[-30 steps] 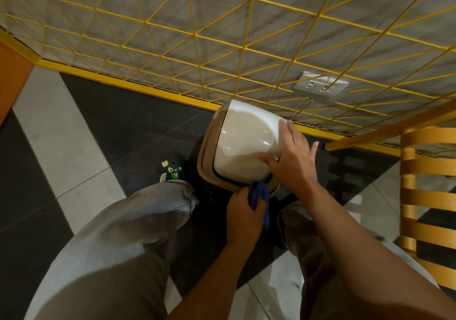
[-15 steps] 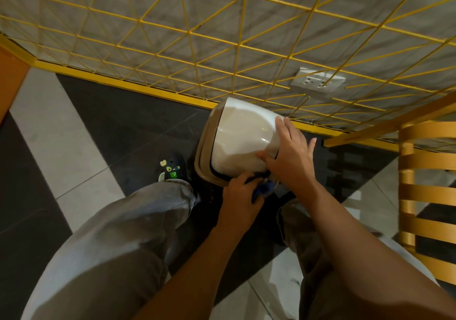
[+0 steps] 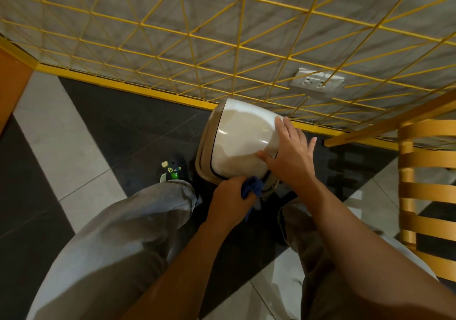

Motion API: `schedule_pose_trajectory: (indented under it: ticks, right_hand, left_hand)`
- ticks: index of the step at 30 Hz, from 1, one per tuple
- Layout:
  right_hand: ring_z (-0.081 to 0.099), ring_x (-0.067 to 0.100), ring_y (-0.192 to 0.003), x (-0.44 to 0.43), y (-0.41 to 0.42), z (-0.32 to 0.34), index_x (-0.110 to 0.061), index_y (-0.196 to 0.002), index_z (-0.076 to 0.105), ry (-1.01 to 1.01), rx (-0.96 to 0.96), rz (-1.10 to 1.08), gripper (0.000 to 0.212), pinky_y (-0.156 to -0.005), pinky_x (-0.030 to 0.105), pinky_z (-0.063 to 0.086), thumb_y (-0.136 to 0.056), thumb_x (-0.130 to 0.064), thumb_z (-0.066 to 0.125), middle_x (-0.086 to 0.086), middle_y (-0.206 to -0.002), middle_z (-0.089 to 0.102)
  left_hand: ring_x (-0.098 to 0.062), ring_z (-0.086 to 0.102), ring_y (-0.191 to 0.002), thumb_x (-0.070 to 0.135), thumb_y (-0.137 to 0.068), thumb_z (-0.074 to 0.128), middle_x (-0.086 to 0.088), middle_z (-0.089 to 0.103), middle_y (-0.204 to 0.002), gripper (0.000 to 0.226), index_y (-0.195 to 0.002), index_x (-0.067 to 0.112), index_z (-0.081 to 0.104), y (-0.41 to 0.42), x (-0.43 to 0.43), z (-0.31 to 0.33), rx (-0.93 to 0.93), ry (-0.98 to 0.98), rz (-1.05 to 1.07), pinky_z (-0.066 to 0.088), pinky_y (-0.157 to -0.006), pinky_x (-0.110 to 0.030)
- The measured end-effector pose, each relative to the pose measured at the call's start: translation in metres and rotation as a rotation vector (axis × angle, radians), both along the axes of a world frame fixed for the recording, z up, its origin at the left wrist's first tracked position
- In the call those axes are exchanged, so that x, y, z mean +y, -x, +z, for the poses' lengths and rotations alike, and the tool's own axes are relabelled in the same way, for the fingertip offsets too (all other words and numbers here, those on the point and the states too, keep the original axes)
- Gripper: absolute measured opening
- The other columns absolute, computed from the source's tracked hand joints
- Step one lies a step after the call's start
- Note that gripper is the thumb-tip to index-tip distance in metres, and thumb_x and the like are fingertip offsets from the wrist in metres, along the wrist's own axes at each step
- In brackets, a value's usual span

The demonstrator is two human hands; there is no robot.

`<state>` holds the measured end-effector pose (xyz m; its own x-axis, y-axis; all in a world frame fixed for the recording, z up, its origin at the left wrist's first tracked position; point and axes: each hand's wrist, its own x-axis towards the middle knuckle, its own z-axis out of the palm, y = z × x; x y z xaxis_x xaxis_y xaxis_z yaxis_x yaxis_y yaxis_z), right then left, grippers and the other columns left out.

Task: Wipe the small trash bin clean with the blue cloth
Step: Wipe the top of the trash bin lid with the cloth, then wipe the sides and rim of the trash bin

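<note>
Your right hand [image 3: 288,156] lay spread flat on the small glossy white plastic trash bin [image 3: 237,144] — tipped over on the dark floor tile [image 3: 128,132] between your knees. Your left hand [image 3: 229,201] was bunched around the crumpled blue cloth [image 3: 251,187], pressing it to the bin's lower rim.

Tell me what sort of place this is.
Probably an indoor room in a café or a home. It has a polished floor of black and pale tiles, a wall socket behind a yellow wire grid, and a slatted wooden chair.
</note>
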<state>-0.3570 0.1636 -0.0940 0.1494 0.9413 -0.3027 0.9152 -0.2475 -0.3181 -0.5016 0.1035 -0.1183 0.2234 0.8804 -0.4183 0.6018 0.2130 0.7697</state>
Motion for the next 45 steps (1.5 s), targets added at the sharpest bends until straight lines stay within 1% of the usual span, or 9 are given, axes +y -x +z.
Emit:
schedule_pose_trajectory:
  ticks: [6, 13, 17, 21, 24, 29, 33, 41, 45]
  right_hand:
    - [0.001, 0.036, -0.144, 0.001, 0.002, 0.004, -0.024, -0.148, 0.005, 0.08, 0.022, -0.017, 0.087, -0.111, 0.061, -0.005, -0.084, -0.043, 0.061, 0.0, -0.159, 0.003]
    - [0.012, 0.03, -0.144, -0.001, -0.008, 0.03, -0.017, -0.148, 0.016, -0.078, 0.212, -0.091, 0.076, -0.116, 0.051, 0.009, -0.088, -0.04, 0.056, 0.008, -0.157, 0.014]
    - [0.051, 0.016, -0.122, -0.029, 0.001, 0.052, -0.017, -0.139, 0.041, -0.123, 0.773, -0.47, 0.054, -0.106, 0.034, 0.039, -0.09, -0.033, 0.056, 0.003, -0.133, 0.055]
    - [0.064, 0.011, -0.087, -0.066, 0.009, 0.061, -0.022, -0.109, 0.061, 0.136, 1.287, -0.648, 0.03, -0.075, 0.023, 0.051, -0.094, -0.043, 0.046, -0.01, -0.092, 0.071]
    - [0.062, 0.02, -0.112, -0.088, 0.013, 0.062, -0.018, -0.124, 0.057, 0.287, 1.467, -0.695, 0.053, -0.097, 0.038, 0.048, -0.087, -0.054, 0.049, 0.004, -0.12, 0.066]
    - [0.068, 0.011, -0.092, -0.112, 0.015, 0.076, -0.02, -0.109, 0.062, 0.202, 1.549, -0.664, 0.027, -0.079, 0.025, 0.054, -0.092, -0.034, 0.047, -0.002, -0.099, 0.073]
    - [0.062, 0.021, -0.106, -0.132, 0.02, 0.082, -0.016, -0.119, 0.059, 0.074, 1.57, -0.639, 0.038, -0.095, 0.036, 0.048, -0.086, -0.033, 0.052, 0.009, -0.113, 0.067]
    - [0.058, 0.023, -0.102, -0.16, 0.019, 0.067, -0.01, -0.113, 0.058, 0.083, 1.499, -0.702, 0.033, -0.091, 0.041, 0.044, -0.087, -0.031, 0.057, 0.012, -0.108, 0.063]
    - [0.06, 0.021, -0.103, -0.16, 0.012, 0.061, -0.011, -0.116, 0.058, 0.099, 1.489, -0.618, 0.033, -0.091, 0.038, 0.047, -0.09, -0.03, 0.056, 0.01, -0.11, 0.064]
  left_hand:
    - [-0.017, 0.048, -0.088, 0.009, -0.087, 0.057, -0.006, 0.054, -0.1, 0.029, -0.116, 0.005, 0.057, 0.014, 0.001, 0.026, -0.048, 0.223, 0.295, 0.037, -0.074, -0.029]
    - [-0.029, 0.063, -0.097, 0.011, -0.083, 0.062, -0.011, 0.067, -0.101, 0.012, -0.082, 0.023, 0.065, 0.021, 0.018, 0.064, -0.416, 0.487, 0.623, 0.049, -0.09, -0.045]
    - [-0.02, 0.065, -0.097, 0.008, -0.085, 0.058, -0.003, 0.072, -0.099, 0.017, -0.091, 0.019, 0.069, 0.025, 0.022, 0.085, -0.621, 0.542, 0.483, 0.049, -0.09, -0.036]
    - [-0.006, 0.068, -0.074, 0.007, -0.094, 0.04, -0.023, 0.061, -0.119, 0.02, -0.089, 0.007, 0.06, 0.02, 0.018, 0.097, -0.716, 0.608, 0.457, 0.053, -0.069, -0.02]
    - [-0.021, 0.063, -0.103, 0.015, -0.091, 0.048, -0.011, 0.063, -0.117, 0.027, -0.115, 0.009, 0.059, 0.02, 0.016, 0.103, -0.795, 0.659, 0.389, 0.049, -0.092, -0.036]
    - [-0.02, 0.06, -0.077, 0.003, -0.088, 0.05, -0.008, 0.059, -0.075, 0.016, -0.078, 0.012, 0.059, 0.012, 0.004, 0.119, -0.173, 0.335, 0.529, 0.043, -0.069, -0.025]
    - [-0.012, 0.054, -0.081, 0.02, -0.095, 0.048, 0.0, 0.055, -0.091, 0.017, -0.11, 0.015, 0.049, 0.013, -0.016, 0.128, -0.332, 0.336, 0.142, 0.043, -0.07, -0.025]
    - [-0.02, 0.056, -0.104, 0.024, -0.091, 0.056, -0.003, 0.058, -0.111, 0.03, -0.12, 0.02, 0.05, 0.019, -0.037, 0.119, -0.219, 0.284, 0.064, 0.047, -0.093, -0.036]
    - [-0.02, 0.058, -0.101, 0.024, -0.089, 0.058, -0.005, 0.063, -0.108, 0.021, -0.11, 0.02, 0.054, 0.019, -0.039, 0.11, -0.169, 0.32, 0.082, 0.049, -0.087, -0.033]
